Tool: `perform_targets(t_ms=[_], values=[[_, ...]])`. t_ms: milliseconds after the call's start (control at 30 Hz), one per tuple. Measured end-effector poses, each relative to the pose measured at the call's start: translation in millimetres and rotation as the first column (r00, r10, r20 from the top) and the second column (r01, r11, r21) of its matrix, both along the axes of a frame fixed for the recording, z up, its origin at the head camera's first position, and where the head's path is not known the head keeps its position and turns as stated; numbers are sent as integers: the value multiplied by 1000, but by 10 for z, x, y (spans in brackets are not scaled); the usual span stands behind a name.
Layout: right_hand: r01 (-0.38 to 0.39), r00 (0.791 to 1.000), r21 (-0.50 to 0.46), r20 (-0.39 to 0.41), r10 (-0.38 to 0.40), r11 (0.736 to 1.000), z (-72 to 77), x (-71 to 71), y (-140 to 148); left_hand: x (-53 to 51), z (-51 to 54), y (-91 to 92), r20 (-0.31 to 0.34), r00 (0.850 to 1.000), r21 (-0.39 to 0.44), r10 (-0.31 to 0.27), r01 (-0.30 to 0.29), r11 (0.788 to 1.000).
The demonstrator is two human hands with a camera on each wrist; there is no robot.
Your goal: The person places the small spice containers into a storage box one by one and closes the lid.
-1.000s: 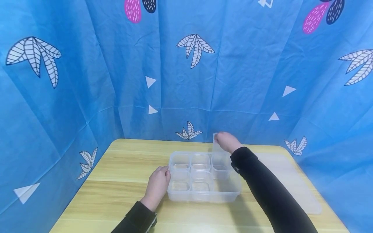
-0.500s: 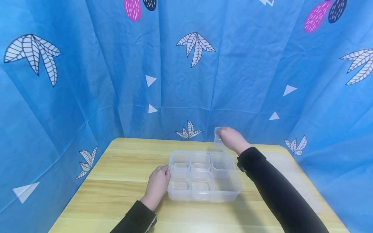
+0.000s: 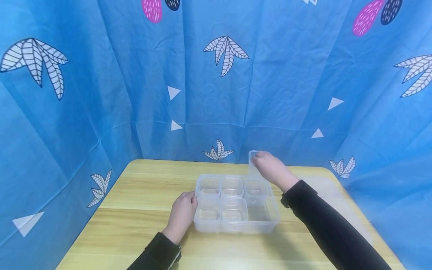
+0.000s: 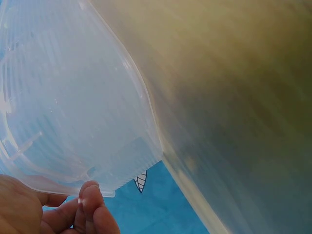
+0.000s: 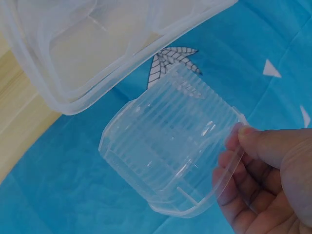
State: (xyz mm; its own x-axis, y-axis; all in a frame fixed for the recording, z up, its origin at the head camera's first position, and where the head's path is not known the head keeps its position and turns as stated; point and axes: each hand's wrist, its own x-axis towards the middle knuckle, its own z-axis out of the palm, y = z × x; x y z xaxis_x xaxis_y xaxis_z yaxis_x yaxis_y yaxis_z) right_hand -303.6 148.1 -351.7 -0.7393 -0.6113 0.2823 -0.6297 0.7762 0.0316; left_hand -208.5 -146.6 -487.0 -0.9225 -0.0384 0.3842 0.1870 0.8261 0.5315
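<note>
A clear plastic box (image 3: 260, 227) stands on the table with several small clear cups in it; its front right space holds no cup. My left hand (image 3: 182, 213) grips the box's left rim between thumb and fingers, also seen in the left wrist view, where the hand (image 4: 73, 209) is at the rim's edge. Behind the box's back right corner, my right hand (image 3: 271, 168) pinches a small clear cup (image 3: 254, 165) by its rim. In the right wrist view that ribbed cup (image 5: 165, 141) hangs apart from the box (image 5: 78, 105), thumb and fingers of the right hand (image 5: 268, 175) on its edge.
A flat translucent lid (image 3: 334, 198) lies on the right side of the wooden table (image 3: 135, 217). A blue patterned curtain (image 3: 216, 101) hangs behind the table and along both sides.
The right hand has carried the small cup up and back from over the box, then slightly down and right. The left hand has stayed on the box's rim.
</note>
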Motion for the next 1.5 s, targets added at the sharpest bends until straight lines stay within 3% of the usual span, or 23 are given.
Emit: perform_targets(t_ms=[267, 500, 867, 1500], values=[[-56, 991, 73, -115, 65, 996, -12, 209, -31, 7, 7, 3, -18, 1000, -6, -2, 1, 1000], [-75, 992, 59, -96, 81, 995, 0, 381, -21, 10, 26, 7, -13, 1000, 0, -7, 7, 1000], [-139, 978, 71, -146, 148, 988, -84, 543, 9, 8, 44, 6, -24, 1000, -7, -9, 9, 1000], [-144, 986, 24, -76, 146, 989, -183, 922, 167, -1, 41, 19, 8, 1000, 1, -5, 5, 1000]])
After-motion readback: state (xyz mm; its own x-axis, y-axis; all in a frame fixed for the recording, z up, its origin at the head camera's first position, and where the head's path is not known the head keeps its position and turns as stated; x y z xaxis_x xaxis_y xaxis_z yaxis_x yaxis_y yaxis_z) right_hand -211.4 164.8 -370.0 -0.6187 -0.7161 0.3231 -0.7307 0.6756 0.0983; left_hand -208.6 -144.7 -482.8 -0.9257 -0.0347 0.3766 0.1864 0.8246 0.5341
